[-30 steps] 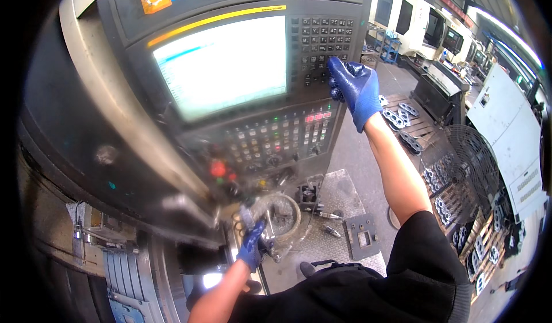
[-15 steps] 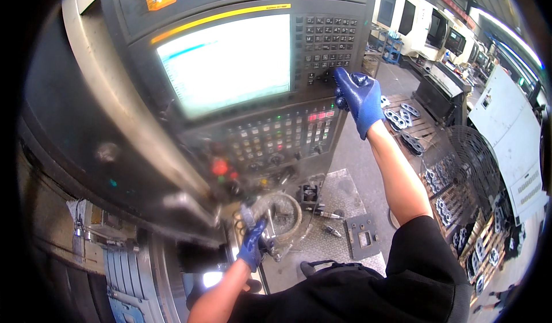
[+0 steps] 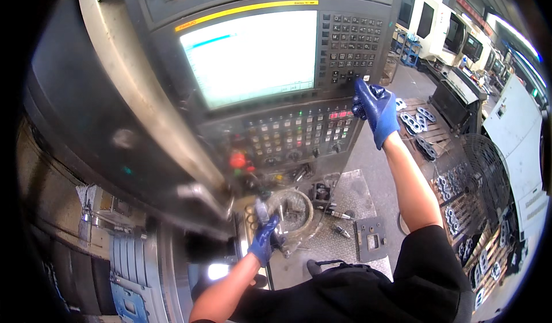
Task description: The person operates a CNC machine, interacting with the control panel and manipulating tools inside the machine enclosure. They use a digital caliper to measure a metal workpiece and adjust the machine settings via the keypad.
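Observation:
My right hand [image 3: 376,110], in a blue coated glove, is at the lower right of the black keypad [image 3: 351,41] on a machine control panel. One digit points up at the bottom keys while the other fingers curl in, with nothing seen in them. Left of the keypad, the screen [image 3: 253,58] glows white. Below is a button panel [image 3: 293,136] with small lit keys and a red knob [image 3: 237,160]. My left hand [image 3: 263,243], gloved too, is low beside a round metal ring [image 3: 292,208]. Its fingers close around something I cannot make out; a greyish piece [image 3: 261,211] sticks up above them.
On the patterned metal plate [image 3: 351,190] lie tool holders [image 3: 339,213] and a dark square plate with a hole [image 3: 371,239]. Pallets with metal parts [image 3: 451,185] and a black fan [image 3: 480,167] stand right. A machine door edge [image 3: 144,93] runs along the left.
The whole view has shifted, so the panel and both hands appear farther right and slightly lower. My right hand stays by the keypad's lower corner, and my left stays beside the ring.

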A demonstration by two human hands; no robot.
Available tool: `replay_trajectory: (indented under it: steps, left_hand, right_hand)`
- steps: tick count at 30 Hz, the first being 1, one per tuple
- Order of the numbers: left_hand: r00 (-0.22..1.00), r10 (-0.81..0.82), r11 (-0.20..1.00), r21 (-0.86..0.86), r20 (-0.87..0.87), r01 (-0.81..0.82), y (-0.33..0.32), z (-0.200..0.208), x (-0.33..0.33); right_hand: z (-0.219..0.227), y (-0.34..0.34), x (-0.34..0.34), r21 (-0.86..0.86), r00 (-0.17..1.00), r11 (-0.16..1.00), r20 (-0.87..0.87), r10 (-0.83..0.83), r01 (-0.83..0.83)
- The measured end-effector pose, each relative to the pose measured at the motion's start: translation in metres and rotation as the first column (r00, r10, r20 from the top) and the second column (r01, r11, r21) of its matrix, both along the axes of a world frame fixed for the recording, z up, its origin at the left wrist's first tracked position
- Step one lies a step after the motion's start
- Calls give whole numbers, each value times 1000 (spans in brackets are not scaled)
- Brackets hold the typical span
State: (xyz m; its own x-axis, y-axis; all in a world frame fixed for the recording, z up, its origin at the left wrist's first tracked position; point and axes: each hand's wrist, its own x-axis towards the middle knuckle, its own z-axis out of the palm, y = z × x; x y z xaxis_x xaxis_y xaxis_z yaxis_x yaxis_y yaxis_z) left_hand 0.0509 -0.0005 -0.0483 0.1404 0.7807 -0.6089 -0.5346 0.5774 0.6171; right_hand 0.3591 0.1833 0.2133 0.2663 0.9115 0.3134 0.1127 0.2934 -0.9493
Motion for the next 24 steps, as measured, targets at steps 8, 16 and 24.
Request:
replay_trajectory:
  steps: [8,16,24]
  left_hand:
    - [1000,-19,1000,20,12,19,-1,10,3]
    - [999,-48,999,7,-22,48,1,6,2]
    - [998,-57,998,24,-7,57,1,10,3]
  right_hand:
    - [-9,0,3,17,999,1000,-36,-23,24]
    - [1,6,4,52,998,998,-62,-28,32]
    - [-1,8,8,61,998,997,-52,-43,46]
